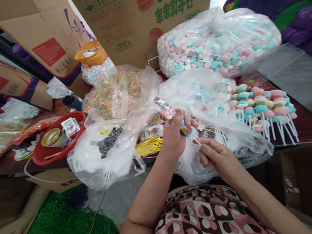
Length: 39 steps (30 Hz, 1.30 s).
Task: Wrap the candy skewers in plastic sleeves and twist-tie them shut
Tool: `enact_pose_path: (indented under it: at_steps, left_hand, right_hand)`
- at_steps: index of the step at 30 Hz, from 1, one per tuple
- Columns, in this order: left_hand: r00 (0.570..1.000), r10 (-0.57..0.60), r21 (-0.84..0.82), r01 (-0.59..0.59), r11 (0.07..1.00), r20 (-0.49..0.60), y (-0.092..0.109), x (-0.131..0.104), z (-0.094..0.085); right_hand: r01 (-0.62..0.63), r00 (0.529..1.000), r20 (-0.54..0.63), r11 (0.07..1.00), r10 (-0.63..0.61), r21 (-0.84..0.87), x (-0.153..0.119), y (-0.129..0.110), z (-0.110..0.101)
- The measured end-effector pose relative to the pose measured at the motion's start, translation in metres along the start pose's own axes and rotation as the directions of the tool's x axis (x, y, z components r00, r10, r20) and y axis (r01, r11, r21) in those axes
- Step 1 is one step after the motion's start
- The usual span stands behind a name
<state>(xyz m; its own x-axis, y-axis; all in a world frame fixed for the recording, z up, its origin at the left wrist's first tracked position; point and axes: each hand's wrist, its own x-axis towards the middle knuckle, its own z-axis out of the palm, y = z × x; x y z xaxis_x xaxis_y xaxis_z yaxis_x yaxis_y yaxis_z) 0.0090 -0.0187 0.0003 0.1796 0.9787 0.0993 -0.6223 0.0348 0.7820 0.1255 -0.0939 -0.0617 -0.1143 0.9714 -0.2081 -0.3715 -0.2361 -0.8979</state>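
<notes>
Apparently, both hands (193, 142) hold a wrapped candy stick (194, 139).

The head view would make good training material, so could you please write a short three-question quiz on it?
1. True or false: the red basin is left of the yellow twist ties.
2. What is directly beneath the orange basket? A) a bag of pastel sweets; B) the red basin; C) the yellow twist ties.
3. Which hand is at the lower end of the white stick?

Key: 1 true; 2 A; 3 right hand.
</notes>
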Motion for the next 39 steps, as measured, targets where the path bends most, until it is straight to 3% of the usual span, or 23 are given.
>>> enact_pose_path:
  at_steps: [5, 9, 15, 21, 25, 30, 34, 39]
  left_hand:
    - [0.998, -0.065, 0.028, 0.065, 0.997, 0.001, -0.008, -0.006, 0.001]
    - [0.989, -0.144, 0.038, 0.142, 0.989, 0.041, -0.01, -0.012, -0.005]
    - [1.0, -0.018, 0.003, 0.018, 1.0, 0.007, 0.012, 0.0, -0.015]
    - [0.99, -0.141, 0.02, 0.14, 0.99, 0.021, -0.006, -0.01, -0.006]
    - [0.992, -0.121, 0.024, 0.12, 0.992, 0.026, -0.013, -0.013, -0.007]
    - [0.98, -0.186, 0.155, 0.174, 0.973, 0.064, -0.018, -0.017, -0.014]
    - [0.986, -0.144, 0.355, 0.105, 0.929, 0.087, -0.02, -0.022, -0.021]
    - [0.993, 0.016, 0.735, -0.099, 0.67, 0.12, -0.013, -0.023, -0.02]
  right_hand:
    - [0.15, 0.984, -0.06, 0.961, -0.168, -0.231, -0.003, 0.003, 0.007]
    - [0.136, 0.989, -0.018, 0.967, -0.144, -0.216, -0.003, 0.004, 0.009]
    - [0.056, 0.998, 0.038, 0.982, -0.05, -0.179, -0.003, 0.01, -0.002]
    - [0.068, 0.998, -0.008, 0.981, -0.07, -0.183, 0.001, 0.002, 0.008]
    - [0.089, 0.995, -0.024, 0.985, -0.094, -0.145, 0.001, -0.001, 0.012]
    - [0.156, 0.983, -0.084, 0.983, -0.164, -0.096, 0.002, -0.001, 0.011]
    - [0.205, 0.966, -0.138, 0.974, -0.217, -0.098, 0.004, -0.002, 0.006]
    - [0.199, 0.966, -0.123, 0.957, -0.228, -0.213, 0.003, -0.004, 0.002]
